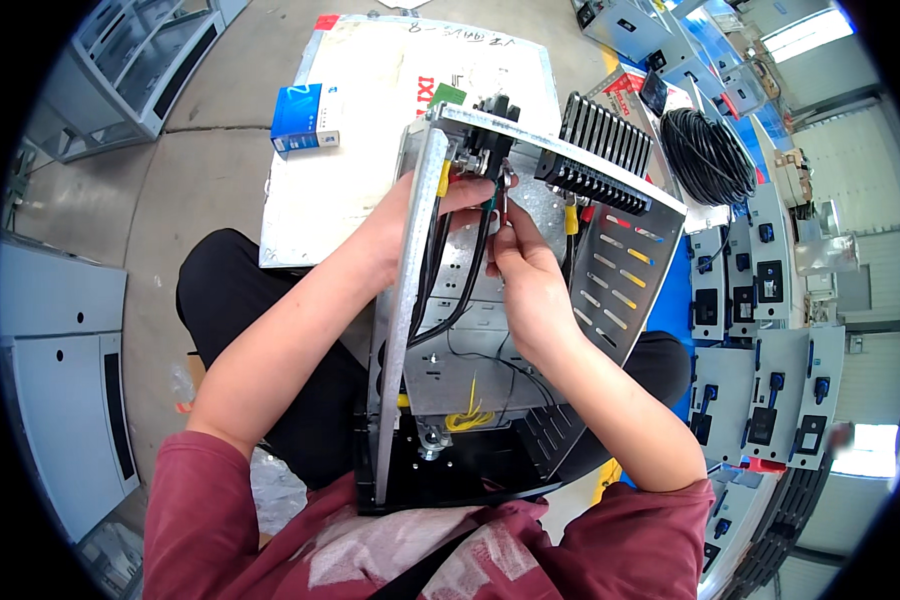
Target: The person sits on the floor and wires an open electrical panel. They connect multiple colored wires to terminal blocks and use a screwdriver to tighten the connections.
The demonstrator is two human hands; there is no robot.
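The right hand (pixel 525 262) is pinching a slim tool (pixel 504 208), apparently working the terminals (pixel 491 150) above; the left hand (pixel 460 195) is resting alongside, grip unclear; proceeding calls for steady alignment.

The white work surface (pixel 315 205) carries a small blue box (pixel 300 117).
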